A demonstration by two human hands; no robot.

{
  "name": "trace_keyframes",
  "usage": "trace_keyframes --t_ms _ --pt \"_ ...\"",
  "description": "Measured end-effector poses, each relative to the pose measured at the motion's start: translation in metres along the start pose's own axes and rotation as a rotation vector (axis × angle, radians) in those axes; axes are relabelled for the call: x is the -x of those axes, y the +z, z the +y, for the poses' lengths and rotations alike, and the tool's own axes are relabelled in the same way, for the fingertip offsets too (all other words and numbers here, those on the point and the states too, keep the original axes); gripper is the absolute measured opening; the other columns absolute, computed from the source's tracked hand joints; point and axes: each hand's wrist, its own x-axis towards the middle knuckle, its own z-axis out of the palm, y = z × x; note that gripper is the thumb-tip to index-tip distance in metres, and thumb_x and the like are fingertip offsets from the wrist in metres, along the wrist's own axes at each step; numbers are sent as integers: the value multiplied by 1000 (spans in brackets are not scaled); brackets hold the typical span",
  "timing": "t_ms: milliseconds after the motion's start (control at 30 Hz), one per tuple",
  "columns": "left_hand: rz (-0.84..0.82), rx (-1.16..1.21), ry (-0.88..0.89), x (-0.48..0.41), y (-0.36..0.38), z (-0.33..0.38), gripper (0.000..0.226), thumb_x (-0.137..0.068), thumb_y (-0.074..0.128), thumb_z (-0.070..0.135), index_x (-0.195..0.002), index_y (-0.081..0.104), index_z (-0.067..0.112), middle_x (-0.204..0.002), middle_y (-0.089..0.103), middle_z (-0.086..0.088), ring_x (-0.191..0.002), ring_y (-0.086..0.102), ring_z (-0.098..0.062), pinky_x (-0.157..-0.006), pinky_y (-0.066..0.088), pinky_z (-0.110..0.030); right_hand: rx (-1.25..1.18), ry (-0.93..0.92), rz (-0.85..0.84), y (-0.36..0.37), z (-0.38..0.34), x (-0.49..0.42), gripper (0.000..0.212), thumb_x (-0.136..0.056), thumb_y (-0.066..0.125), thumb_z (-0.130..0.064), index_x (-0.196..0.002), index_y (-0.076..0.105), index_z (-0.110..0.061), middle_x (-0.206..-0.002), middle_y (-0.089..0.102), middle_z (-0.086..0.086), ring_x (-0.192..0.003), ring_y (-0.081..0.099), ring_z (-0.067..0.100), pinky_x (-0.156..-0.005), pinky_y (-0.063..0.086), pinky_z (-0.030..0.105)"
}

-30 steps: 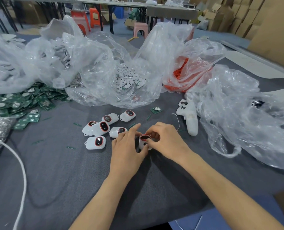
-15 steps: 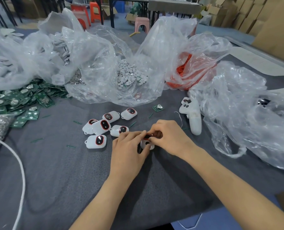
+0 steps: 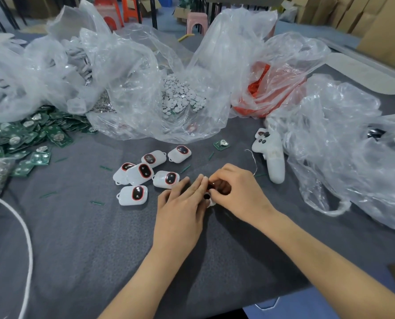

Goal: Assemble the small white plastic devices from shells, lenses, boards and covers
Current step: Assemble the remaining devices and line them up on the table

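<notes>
Left hand [image 3: 180, 203], fingers straight, presses white device [image 3: 209, 201]; right hand [image 3: 238, 192] grip curled, pinching its top. Finished devices [image 3: 143, 172] just left. Bare desk [image 3: 76, 238] toward near edge.

White game controller [image 3: 271, 155] on the grey table [image 3: 76, 238], white cable [image 3: 31, 261] at left, cardboard boxes [image 3: 376, 21] — plastic stools [image 3: 197, 19] behind

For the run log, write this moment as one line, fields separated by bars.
step: assembling | left hand: straight fingers against white device | right hand: pinches it | finished devices: clustered left of hands
</notes>
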Motion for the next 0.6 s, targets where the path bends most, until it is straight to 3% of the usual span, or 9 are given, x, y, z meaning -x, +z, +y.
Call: trace_keyframes --t_ms 267,467,600 --pt "0 110 -21 -2 2 -4 70 -97 49 30 -148 3 40 -149 40 15 -143 16 0 -104 10 -19 -58 -47 145 14 7 11 16 -76 69 -8 -91 67 -14 -88 55 -6 -74 56 7 -68 51 27" --pt "13 113 -33 -2 3 -5 70 -96 51 34 -151 9 36 -147 42 15 -140 22 0 -103 12 -19 -95 -56 121 16 8 9 18 -80 73 -15 -98 69 -15 -88 48 -13 -74 53 3 -68 49 22" --pt "30 130 -37 -2 3 -5 71 -93 56 34 -151 15 33 -143 45 17 -138 25 -1 -99 12 -16 -50 -102 137 16 7 10 16 -82 71 -13 -98 68 -13 -89 50 -8 -75 54 7 -68 50 28"
